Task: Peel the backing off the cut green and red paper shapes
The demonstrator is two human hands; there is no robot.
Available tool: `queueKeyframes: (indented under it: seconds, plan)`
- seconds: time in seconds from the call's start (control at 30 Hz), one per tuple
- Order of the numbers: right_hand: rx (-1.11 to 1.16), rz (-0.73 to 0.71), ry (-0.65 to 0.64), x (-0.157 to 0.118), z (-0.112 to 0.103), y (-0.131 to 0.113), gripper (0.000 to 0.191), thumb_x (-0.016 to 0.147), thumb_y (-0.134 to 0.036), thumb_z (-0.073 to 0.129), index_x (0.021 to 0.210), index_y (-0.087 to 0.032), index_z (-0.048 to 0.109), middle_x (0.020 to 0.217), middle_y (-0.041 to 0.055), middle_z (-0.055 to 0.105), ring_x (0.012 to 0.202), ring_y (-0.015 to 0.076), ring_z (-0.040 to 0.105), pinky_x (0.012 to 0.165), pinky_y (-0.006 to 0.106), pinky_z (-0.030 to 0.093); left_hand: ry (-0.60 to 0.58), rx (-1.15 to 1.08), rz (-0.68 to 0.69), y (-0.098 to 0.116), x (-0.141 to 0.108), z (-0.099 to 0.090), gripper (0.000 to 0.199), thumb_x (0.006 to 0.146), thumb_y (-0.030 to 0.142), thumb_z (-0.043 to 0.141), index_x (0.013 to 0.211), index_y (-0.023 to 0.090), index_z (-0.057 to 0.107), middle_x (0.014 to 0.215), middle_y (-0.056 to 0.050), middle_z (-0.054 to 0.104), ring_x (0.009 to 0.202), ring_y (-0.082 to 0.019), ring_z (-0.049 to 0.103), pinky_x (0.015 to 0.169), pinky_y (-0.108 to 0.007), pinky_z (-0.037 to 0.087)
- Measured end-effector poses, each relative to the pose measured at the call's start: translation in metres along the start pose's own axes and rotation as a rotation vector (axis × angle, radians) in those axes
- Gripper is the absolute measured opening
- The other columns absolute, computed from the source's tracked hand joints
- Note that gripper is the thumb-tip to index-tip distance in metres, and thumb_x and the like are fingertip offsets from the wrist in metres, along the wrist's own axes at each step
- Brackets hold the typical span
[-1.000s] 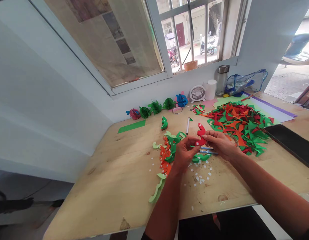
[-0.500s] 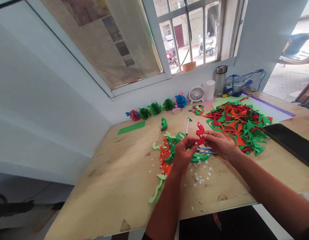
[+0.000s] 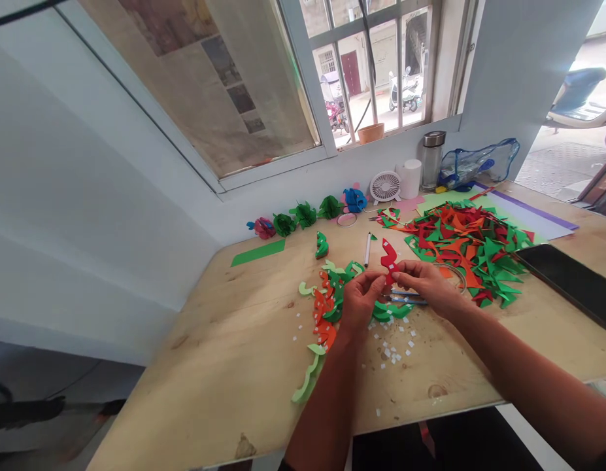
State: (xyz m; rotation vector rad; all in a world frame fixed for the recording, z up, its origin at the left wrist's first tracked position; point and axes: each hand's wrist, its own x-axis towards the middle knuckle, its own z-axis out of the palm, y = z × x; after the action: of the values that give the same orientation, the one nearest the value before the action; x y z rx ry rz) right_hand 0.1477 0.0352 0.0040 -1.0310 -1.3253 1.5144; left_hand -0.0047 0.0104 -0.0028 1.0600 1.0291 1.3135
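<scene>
Red wavy paper piece (image 3: 387,252): held above surface (image 3: 234,366), left hand (image 3: 360,296) pinching lower end at 7 o'clock, right hand (image 3: 424,281) pinching edge at 4 o'clock. Likely light, bendable, easily creased; best gripped by edges. Loose white squares (image 3: 393,354) at 6 o'clock, scrap pile (image 3: 459,245) toward 2.
</scene>
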Motion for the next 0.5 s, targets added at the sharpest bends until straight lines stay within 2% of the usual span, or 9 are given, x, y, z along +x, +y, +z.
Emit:
queueKeyframes:
  seconds: [0.1,0.2,0.4,0.5]
  plan:
    - [-0.054,-0.031,-0.030,-0.0009,0.0006,-0.0001,0.030,0.071,-0.046,0.067,0.070,-0.017,0.060,0.059,-0.0036,0.052,0.052,0.0093,0.043,0.049,0.023,0.030,0.033,0.000,-0.035,-0.0020,0.0006,0.0014,0.027,0.067,0.039,0.073,0.075,0.014,0.068,0.060,-0.003,0.067,0.053,-0.013,0.061,0.050,-0.022,0.045]
    - [-0.115,-0.062,-0.024,-0.0009,0.0003,0.0009,0.029,0.074,-0.045,0.065,0.071,-0.017,0.061,0.060,-0.0037,0.052,0.053,0.0092,0.042,0.050,0.023,0.030,0.058,-0.002,-0.035,-0.0034,0.0017,0.0007,0.025,0.066,0.037,0.073,0.075,0.014,0.068,0.057,-0.001,0.066,0.051,-0.013,0.061,0.050,-0.022,0.045]
    - [-0.030,-0.036,-0.050,0.0002,-0.0011,0.0025,0.027,0.073,-0.043,0.066,0.074,-0.017,0.064,0.063,-0.0023,0.057,0.054,0.0094,0.045,0.051,0.022,0.034,0.024,0.026,0.000,-0.0011,0.0020,-0.0012,0.022,0.066,0.035,0.073,0.072,0.014,0.070,0.061,-0.003,0.068,0.053,-0.013,0.061,0.051,-0.022,0.046]
    - [-0.054,-0.041,-0.057,0.0000,-0.0009,0.0023,0.028,0.072,-0.044,0.067,0.073,-0.016,0.064,0.062,-0.0020,0.058,0.054,0.0097,0.047,0.050,0.022,0.034,0.069,-0.006,0.002,0.0013,0.0021,-0.0004,0.024,0.063,0.035,0.075,0.074,0.014,0.071,0.071,-0.004,0.070,0.059,-0.013,0.061,0.052,-0.022,0.048]
